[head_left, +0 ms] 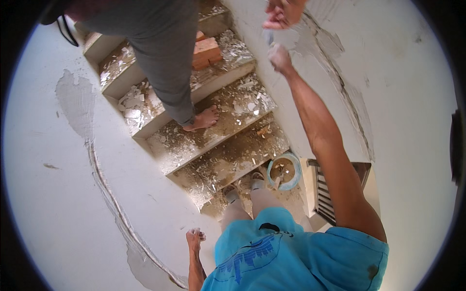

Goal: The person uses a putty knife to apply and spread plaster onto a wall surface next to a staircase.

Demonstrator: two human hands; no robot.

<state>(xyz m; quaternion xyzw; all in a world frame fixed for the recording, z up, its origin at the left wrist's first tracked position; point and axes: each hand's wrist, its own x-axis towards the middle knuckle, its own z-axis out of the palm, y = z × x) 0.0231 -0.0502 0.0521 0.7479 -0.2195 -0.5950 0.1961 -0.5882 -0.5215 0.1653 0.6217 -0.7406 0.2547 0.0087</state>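
Note:
My right hand [280, 59], dusted white, is raised at the right wall with its fingers closed round a small grey object [269, 37]. Only a bit of that object shows, and its kind is unclear. Just beyond, another person's hand [284, 13] comes in from the top with bent fingers. A cracked groove [335, 77] with smeared grey filler runs down the wall beside my right arm. Low at the left, my left hand [195, 238] hangs near the left wall, fingers curled in, with nothing seen in them.
Stairs [213, 167] littered with flakes climb ahead. A barefoot person in grey trousers [165, 63] stands on them, near orange bricks [206, 52]. A blue-rimmed bucket [297, 167] sits by my feet, beside a dark railing [324, 194]. Another filled crack [104, 186] lines the left wall.

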